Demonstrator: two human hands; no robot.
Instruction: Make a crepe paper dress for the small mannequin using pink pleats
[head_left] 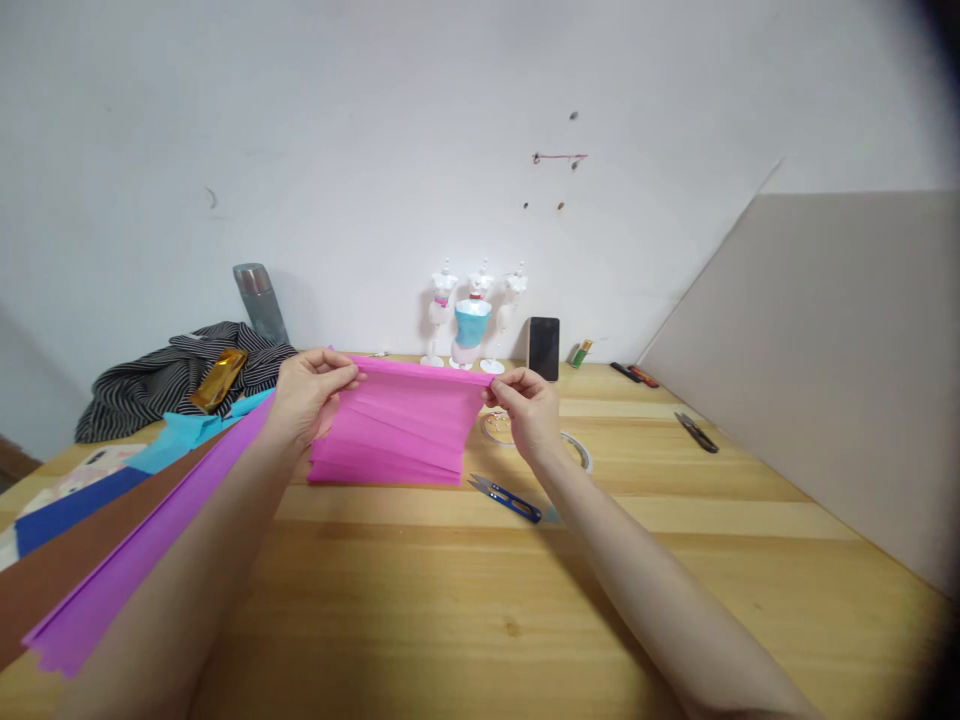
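A sheet of bright pink crepe paper (397, 420) hangs between my hands, its top edge folded over and its lower part creased. At the top left corner my left hand (311, 390) pinches it between thumb and fingers. My right hand (529, 405) pinches the top right corner the same way. Just below the right hand lie blue thread snips (510, 498) on the wooden table (450, 610). Behind that hand, partly hidden, are rings of tape (581, 452).
Three small white mannequins stand by the wall, the middle one in a blue wrap (472, 325). A phone (544, 347) leans beside them. Dark snips (696, 432) lie right. Purple paper (150, 550), striped cloth (165, 380) and a bottle (260, 303) are left.
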